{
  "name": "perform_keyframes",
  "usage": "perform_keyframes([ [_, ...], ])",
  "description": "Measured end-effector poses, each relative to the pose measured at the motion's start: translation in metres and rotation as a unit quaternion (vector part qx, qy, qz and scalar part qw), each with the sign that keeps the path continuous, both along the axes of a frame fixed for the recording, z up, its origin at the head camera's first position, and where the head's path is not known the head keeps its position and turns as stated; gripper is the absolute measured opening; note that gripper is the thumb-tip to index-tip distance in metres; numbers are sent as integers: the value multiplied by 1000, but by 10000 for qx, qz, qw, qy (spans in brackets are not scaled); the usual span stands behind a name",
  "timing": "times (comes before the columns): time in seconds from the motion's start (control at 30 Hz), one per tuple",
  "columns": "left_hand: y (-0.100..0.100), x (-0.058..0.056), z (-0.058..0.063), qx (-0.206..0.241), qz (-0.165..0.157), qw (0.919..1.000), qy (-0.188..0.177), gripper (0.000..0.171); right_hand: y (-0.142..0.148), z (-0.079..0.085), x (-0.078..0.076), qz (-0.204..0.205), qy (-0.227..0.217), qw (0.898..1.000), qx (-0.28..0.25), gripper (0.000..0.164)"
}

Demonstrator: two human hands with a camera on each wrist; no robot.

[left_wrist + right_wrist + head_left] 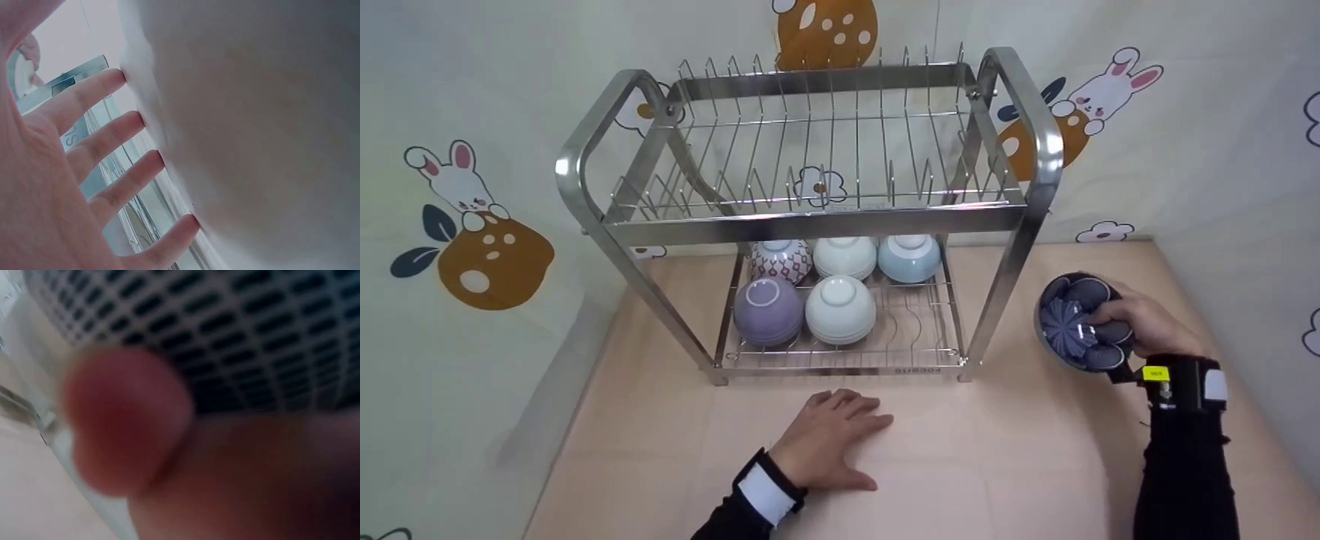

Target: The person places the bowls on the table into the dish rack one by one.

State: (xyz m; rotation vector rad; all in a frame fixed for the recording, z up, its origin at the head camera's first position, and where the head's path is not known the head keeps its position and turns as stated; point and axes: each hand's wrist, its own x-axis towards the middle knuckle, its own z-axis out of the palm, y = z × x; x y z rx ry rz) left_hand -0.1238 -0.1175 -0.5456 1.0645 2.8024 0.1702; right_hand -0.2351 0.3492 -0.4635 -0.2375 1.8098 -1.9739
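My right hand (1155, 322) grips a dark blue patterned bowl (1069, 330) at the right of the rack, thumb over the rim and on the inside. The bowl's inside faces the head camera, with a pleated flower pattern in its middle. In the right wrist view the checked surface of the bowl (225, 332) fills the top behind blurred fingers. My left hand (829, 439) rests on the table in front of the rack, fingers spread and holding nothing. Its fingertips (152, 160) touch the pale tabletop (270, 140) in the left wrist view.
A two-tier metal dish rack (817, 225) stands in the middle. On its lower shelf sit upturned bowls: purple (769, 311), white (840, 311), red-patterned (780, 261), pale green (845, 257) and light blue (910, 259). Wire dividers (810, 135) line the upper tier. Printed cloth walls (495, 360) surround the table.
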Motion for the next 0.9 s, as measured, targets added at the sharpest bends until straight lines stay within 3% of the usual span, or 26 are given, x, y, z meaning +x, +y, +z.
perform_keyframes([
  [0.1, 1, 0, 0, 44, -32, 10000, 16, 89, -13, 12, 9, 456, 433, 9922, 1073, 61],
  [0.23, 2, -1, 0, 54, -77, 9999, 35, 88, -40, 26, 20, 1152, 1215, 9661, 1963, 62],
  [0.33, 2, -1, 1, 210, -13, 9998, -50, 86, -64, 30, 23, 2004, 1708, 9455, 1917, 57],
  [0.43, 4, -1, 1, 650, 162, 9977, -106, 79, -87, 32, 25, 2690, 1956, 9268, 1746, 53],
  [0.53, 7, 0, 4, 1396, 346, 9894, -178, 71, -104, 33, 29, 2985, 2020, 9175, 1680, 53],
  [0.63, 9, 1, 8, 2403, 337, 9688, -514, 68, -119, 35, 37, 3019, 2012, 9172, 1649, 51],
  [0.77, 9, 2, 13, 3718, 41, 9199, -1244, 67, -145, 31, 47, 3044, 2171, 9157, 1476, 48],
  [0.9, 11, 2, 14, 4545, -337, 8749, -1636, 78, -174, 20, 56, 2961, 2433, 9088, 1652, 47],
])
